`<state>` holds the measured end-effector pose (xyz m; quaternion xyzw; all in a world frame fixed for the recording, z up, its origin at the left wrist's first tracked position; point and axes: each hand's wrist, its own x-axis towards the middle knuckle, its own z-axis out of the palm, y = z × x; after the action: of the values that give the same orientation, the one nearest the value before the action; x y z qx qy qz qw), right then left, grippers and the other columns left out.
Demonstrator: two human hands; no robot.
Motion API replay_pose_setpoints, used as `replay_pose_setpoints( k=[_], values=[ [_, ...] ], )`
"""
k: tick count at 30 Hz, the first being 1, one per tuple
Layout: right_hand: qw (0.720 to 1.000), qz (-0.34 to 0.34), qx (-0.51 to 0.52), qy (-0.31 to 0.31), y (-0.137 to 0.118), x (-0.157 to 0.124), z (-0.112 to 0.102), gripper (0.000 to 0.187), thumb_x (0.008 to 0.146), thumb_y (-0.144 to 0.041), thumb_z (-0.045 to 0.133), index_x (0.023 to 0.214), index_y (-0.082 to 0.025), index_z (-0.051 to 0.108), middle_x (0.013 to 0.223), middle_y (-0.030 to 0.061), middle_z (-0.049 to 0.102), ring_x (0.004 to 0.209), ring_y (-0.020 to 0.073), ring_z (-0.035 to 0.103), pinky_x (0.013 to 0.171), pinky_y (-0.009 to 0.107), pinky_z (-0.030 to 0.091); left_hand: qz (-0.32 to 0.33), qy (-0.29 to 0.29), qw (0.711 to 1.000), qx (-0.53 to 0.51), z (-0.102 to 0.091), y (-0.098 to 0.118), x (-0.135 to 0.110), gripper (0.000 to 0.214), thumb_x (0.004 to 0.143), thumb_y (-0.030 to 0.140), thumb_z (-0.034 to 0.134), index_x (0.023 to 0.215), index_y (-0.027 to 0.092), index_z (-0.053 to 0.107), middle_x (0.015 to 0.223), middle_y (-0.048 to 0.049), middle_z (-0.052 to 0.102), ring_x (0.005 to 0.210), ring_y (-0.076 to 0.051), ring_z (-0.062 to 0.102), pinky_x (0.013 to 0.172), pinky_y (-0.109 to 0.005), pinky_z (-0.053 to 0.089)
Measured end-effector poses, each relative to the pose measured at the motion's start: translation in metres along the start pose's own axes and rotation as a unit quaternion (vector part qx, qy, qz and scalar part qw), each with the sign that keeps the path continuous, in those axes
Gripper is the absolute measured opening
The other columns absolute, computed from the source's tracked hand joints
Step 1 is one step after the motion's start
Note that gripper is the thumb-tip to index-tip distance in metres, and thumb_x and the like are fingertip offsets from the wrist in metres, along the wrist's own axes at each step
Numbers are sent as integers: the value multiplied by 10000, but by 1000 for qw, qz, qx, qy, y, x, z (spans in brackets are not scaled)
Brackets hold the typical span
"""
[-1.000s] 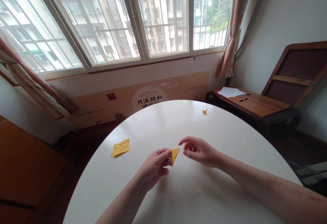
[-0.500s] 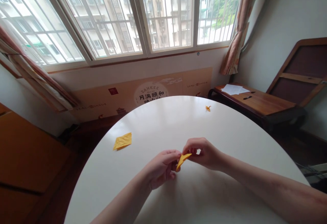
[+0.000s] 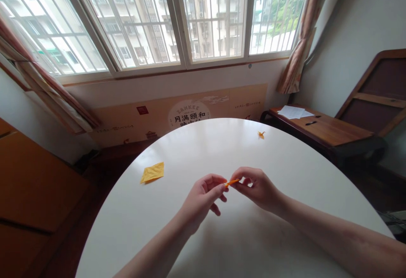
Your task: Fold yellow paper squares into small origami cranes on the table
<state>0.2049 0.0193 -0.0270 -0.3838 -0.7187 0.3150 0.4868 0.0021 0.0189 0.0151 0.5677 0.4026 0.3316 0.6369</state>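
Note:
A small piece of folded yellow-orange paper (image 3: 232, 183) is held between my two hands above the white table, seen nearly edge-on as a thin strip. My left hand (image 3: 204, 195) pinches its left end between thumb and forefinger, with the other fingers loosely curled below. On the right end, the thumb and fingertips of my right hand (image 3: 255, 187) are closed. Fingertips hide both ends of the paper. Farther back on the right stands a little orange paper crane (image 3: 261, 135). To the left lies a creased yellow paper sheet (image 3: 152, 173), flat on the tabletop.
The round white table (image 3: 203, 147) curves away toward a printed panel (image 3: 142, 121) below the barred window. At the right, a low wooden table (image 3: 339, 128) carries white papers (image 3: 294, 112) and a small dark object. An orange-brown cabinet (image 3: 38, 181) stands at the left.
The folded paper has turned from showing a broad face to lying almost edge-on. Both hands have risen slightly, and the left has rolled over. The camera view has shifted a little.

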Motion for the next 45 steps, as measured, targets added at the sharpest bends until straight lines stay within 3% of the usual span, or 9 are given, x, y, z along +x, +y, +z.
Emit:
replay_pose_setpoints(
  k=[12,20,30,37,42,45],
  values=[
    [1000,18,15,9,1,1,4,147,897,-319,682,857,-185,726,760,41,705,659,151,632,557,243,493,56,13,995,81,-4,-6,2,293,805,383,699,966,143,654,774,-40,616,696,-164,590,430,-189,476],
    [1000,-22,11,-12,-4,0,3,48,869,-208,674,851,-196,716,834,55,713,706,157,655,563,232,522,-25,15,999,29,0,-1,1,210,717,261,672,895,150,665,766,-31,627,695,-158,595,423,-171,461],
    [998,-50,8,-27,-9,-1,5,71,866,-178,672,877,-193,740,862,66,712,716,152,661,580,231,534,-26,44,998,-20,5,3,-1,224,662,214,624,871,154,678,738,-26,631,709,-157,577,440,-174,461],
    [997,44,63,-11,-8,0,5,183,896,-353,675,931,-179,719,842,61,699,720,157,644,550,229,534,20,70,997,6,5,-2,1,247,655,186,614,894,153,665,741,-24,657,652,-152,600,452,-196,478],
    [974,139,168,-53,0,3,8,336,846,-472,721,956,-156,696,797,52,705,659,151,644,494,220,525,81,88,991,60,-1,-9,4,402,669,162,624,1071,150,632,716,-4,628,622,-149,585,460,-214,496],
    [967,159,186,-65,3,4,10,343,816,-479,751,886,-146,710,728,34,689,588,126,613,484,215,514,103,96,985,96,-2,-10,4,368,699,169,648,1065,160,610,719,-1,625,638,-156,586,479,-226,503]
  ],
)
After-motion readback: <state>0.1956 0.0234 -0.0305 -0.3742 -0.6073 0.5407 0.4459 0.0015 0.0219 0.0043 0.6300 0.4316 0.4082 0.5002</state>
